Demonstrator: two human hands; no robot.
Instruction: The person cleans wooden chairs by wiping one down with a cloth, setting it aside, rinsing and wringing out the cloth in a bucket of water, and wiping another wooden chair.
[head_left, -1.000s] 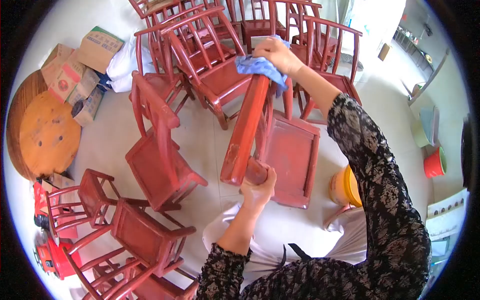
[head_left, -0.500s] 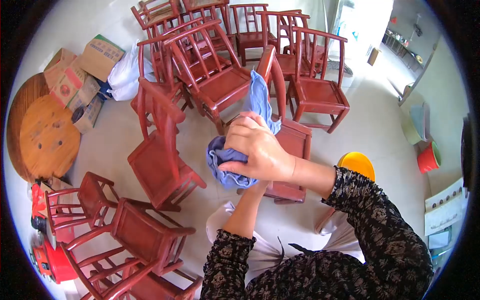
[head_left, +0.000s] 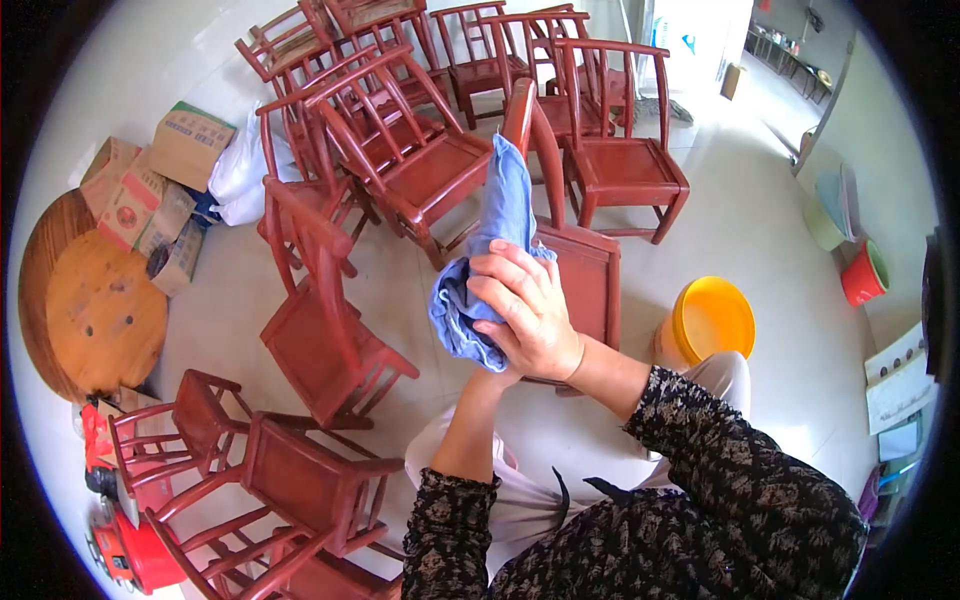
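Observation:
A bunched blue cloth (head_left: 508,190) is in front of me, its narrow end pointing up past a chair's backrest. My right hand (head_left: 535,310) is closed round the cloth with its fingers folded over it. Below and behind it is my left hand (head_left: 497,382), of which little more than the wrist shows; its fingers are hidden by the cloth and the right hand. Just beyond both hands stands a red wooden chair (head_left: 590,285), partly covered by them. I cannot tell whether the cloth touches this chair.
Several more red chairs stand around, including one at left (head_left: 315,350) and one at back right (head_left: 625,165). A yellow bucket (head_left: 715,320) is on the floor to the right. Cardboard boxes (head_left: 190,145) and a round wooden tabletop (head_left: 105,310) are by the left wall.
The view has shifted, bringing more of the yellow bucket into sight. My right hand has turned on the cloth, its fingers now pointing more upward. The cloth's upper part looks longer and more upright.

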